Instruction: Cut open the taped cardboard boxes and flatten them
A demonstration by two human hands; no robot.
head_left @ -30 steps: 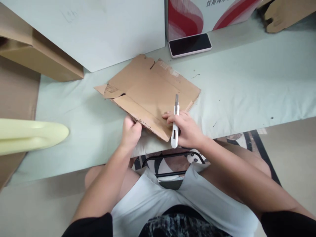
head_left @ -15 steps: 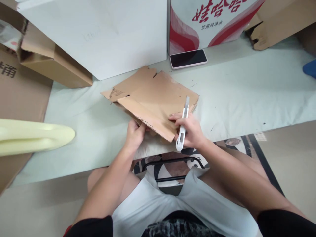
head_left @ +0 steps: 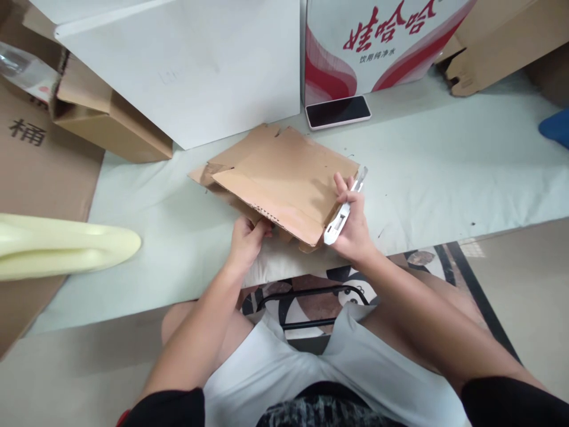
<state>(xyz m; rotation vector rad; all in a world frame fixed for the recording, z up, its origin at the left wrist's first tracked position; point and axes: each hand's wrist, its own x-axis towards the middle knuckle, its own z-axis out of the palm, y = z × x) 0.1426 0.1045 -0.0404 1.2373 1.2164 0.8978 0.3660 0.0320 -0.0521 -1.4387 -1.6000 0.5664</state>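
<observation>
Both of our hands are on the flattened cardboard box (head_left: 284,178), which lies on the pale green bench (head_left: 444,166) at its near edge, partly lifted on the near side. Our left hand (head_left: 246,237) pinches the near-left edge, thumb on top and fingers tucked under. Our right hand (head_left: 351,222) has its fingers closed around the white box cutter (head_left: 344,207) and presses against the cardboard's right edge; we cannot tell whether the blade is out. We judge the sheet light and fairly stiff, yet ready to bend along its creases and the perforated line near our left thumb, so the edges just beside the folds look like the firmest places to hold. A phone (head_left: 338,111) lies farther back, well apart, in front of a red and white carton (head_left: 377,41).
</observation>
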